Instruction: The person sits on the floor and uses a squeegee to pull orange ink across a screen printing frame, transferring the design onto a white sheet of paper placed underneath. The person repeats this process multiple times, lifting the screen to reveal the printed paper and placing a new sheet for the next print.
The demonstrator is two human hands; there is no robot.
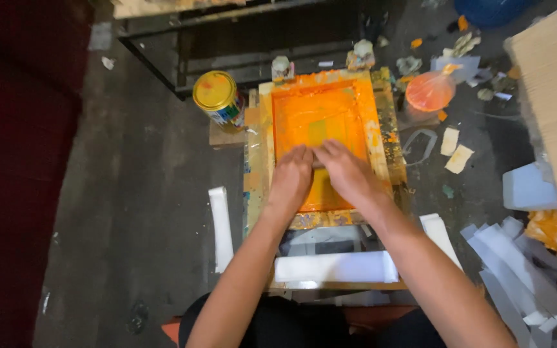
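L hand (291, 173) & R hand (348, 171) closed on squeegee (318, 163), long axis left-right, across orange screen frame (381, 122).

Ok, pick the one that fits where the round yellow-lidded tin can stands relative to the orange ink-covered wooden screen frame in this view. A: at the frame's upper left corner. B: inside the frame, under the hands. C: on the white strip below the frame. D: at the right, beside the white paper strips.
A: the yellow-lidded tin can stands on the floor just off the upper left corner of the orange screen frame, away from both hands.
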